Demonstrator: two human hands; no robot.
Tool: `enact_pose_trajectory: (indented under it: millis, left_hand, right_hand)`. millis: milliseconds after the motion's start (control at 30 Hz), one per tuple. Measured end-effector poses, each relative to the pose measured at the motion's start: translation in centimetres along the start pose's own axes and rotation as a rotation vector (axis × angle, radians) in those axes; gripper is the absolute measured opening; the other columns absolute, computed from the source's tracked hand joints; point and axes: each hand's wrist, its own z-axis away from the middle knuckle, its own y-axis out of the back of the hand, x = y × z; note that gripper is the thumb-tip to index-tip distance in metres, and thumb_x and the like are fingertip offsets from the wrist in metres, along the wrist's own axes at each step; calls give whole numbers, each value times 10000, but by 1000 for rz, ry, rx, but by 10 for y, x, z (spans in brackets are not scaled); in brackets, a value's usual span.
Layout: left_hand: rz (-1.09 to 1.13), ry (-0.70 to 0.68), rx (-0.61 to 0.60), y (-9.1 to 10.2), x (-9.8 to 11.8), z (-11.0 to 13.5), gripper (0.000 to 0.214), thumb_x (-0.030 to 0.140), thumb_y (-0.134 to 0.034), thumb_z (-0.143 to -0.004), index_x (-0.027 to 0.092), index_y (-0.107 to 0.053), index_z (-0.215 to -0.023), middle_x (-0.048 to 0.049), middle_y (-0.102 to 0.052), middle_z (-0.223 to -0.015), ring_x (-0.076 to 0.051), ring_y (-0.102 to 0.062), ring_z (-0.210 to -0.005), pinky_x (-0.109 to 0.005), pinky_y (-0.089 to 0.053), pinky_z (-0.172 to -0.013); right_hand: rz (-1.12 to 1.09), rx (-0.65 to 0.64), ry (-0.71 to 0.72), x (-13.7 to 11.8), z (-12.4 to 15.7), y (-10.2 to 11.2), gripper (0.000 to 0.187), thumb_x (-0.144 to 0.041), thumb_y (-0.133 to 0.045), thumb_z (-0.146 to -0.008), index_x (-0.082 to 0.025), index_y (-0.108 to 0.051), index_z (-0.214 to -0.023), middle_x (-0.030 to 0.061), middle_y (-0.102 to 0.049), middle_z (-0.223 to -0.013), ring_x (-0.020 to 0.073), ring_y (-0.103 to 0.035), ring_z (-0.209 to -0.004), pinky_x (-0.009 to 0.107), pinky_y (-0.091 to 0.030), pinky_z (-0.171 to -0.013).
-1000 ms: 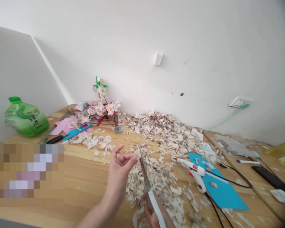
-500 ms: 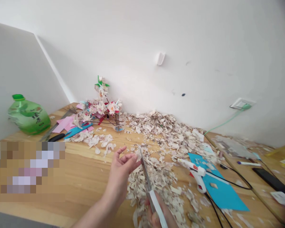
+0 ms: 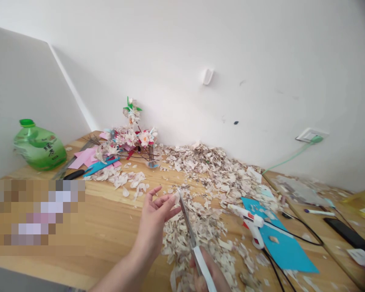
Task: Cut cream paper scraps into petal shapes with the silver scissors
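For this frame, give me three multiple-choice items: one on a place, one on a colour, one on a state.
1. Where does the glue gun lie?
A. partly on the blue sheet
B. beside the green bottle
C. on the black phone

2. What colour is the bottle's cap?
A. red
B. green
C. white

3. What is the right hand doing?
A. resting flat on the table
B. holding scissors
C. gripping the pen

Answers: 1 A, its nozzle and body overlap the sheet's left edge; 2 B, the cap matches the green bottle; 3 B, the blades point up from that hand toward the left hand, among paper scraps.
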Motion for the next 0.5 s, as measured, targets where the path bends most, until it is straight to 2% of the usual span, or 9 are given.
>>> enact_pose_trajectory:
  millis: [100,267,367,500]
  left_hand:
    - [-34,-1,5,1,0,0,509,226,-686,-643,198,-386,-1054,-8,-615,-740,-139,-611,-724,-358,-522,-699]
    - [-52,-18,7,3,-1,-1,495,223,-683,-644,198,-403,-1051,13,-598,-709,-121,-591,-707,-343,-521,-693]
    - [-39,-21,7,4,-2,0,487,216,-679,-646,199,-411,-1053,25,-592,-696,-110,-583,-685,-338,-521,-692]
    - [-2,-27,-10,6,-2,0,499,193,-679,-638,199,-407,-1056,26,-602,-698,-105,-585,-668,-334,-516,-704]
  right_hand:
    - [-71,-10,-103,-4,2,1,360,-561,-419,-726,-274,-562,-561,-28,-435,-420,138,-464,-311,249,-394,-341]
    - [-142,-14,-210,-8,5,0,437,-583,-349,-749,-262,-524,-509,-35,-364,-381,151,-490,-337,257,-430,-382]
    - [-157,-9,-230,-10,6,-2,449,-582,-359,-747,-250,-519,-492,-24,-378,-393,159,-513,-364,265,-449,-410]
    - [-150,4,-208,-12,8,-3,339,-543,-465,-703,-245,-553,-567,-9,-457,-438,163,-531,-386,262,-446,-412]
